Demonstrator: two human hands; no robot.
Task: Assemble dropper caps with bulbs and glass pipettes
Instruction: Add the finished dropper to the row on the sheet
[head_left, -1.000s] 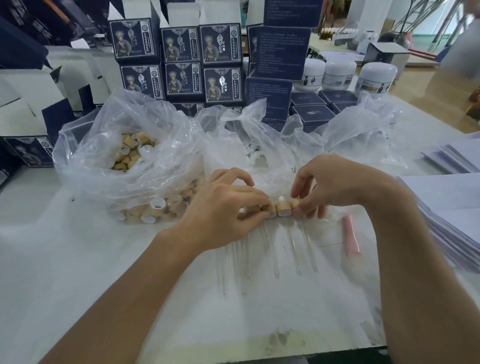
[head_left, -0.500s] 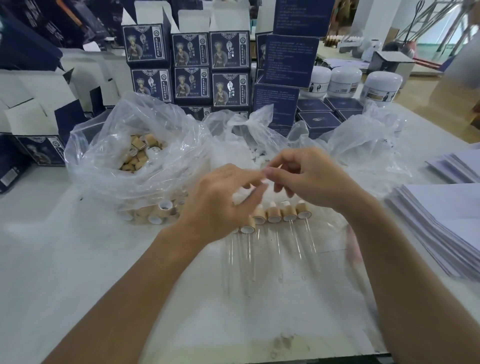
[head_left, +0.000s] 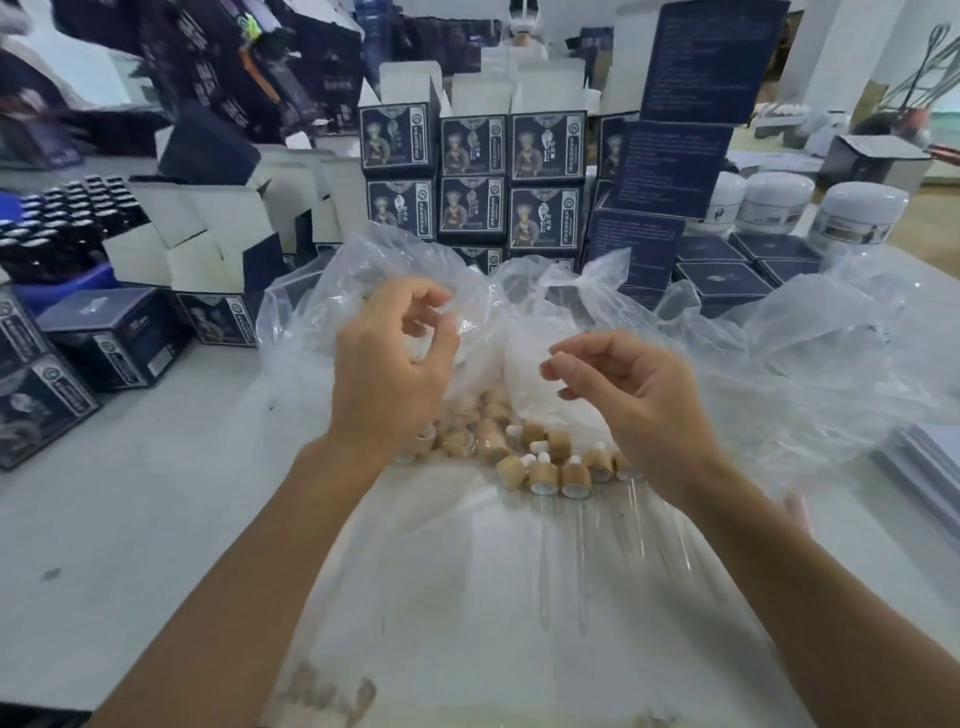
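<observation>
Both hands hover above the white tabletop (head_left: 130, 519). The left hand (head_left: 387, 374) has loosely curled fingers near the clear plastic bag (head_left: 753, 364) (whether it pinches the film, I cannot tell). The right hand (head_left: 634, 400) is relaxed, holding nothing. Assembled wooden dropper caps with white bulbs (head_left: 558, 470) lie below in a row, clear glass pipettes (head_left: 582, 561) pointing toward the person.

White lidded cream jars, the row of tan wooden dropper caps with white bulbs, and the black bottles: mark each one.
White lidded cream jars (head_left: 860, 210), head view, lid of the rightmost jar.
Tan wooden dropper caps (head_left: 574, 477), head view, side of one front-row cap.
Black bottles (head_left: 62, 213), head view, tops at far left.
</observation>
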